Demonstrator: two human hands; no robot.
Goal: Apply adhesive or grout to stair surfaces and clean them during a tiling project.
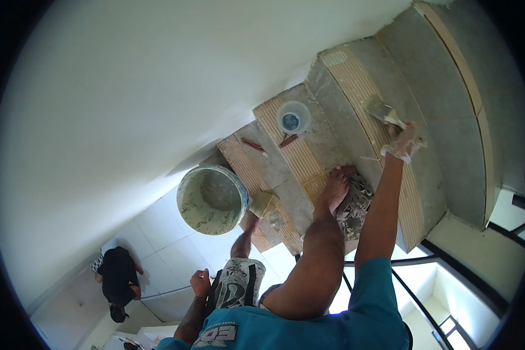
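My right hand (403, 142), in a thin clear glove, is closed round the pale handle of a putty knife (380, 109). Its wide, smeared blade rests against or just over a ribbed beige stair nosing (356, 79); I cannot tell whether it touches. My left hand (200, 284) hangs low beside my thigh, fingers curled in, with nothing visible in them. A large bucket (213, 224) with grey residue on its walls stands on my left. Higher on the steps sits a small translucent tub (293, 118) with liquid in it.
Two red-handled tools (252, 144) lie on the steps near the tub. A beige block (264, 204) is beside the bucket, and a patterned cloth (356, 210) lies by my bare foot. A white wall (157, 87) borders the stairs. Another person (119, 277) is on the tiled floor below.
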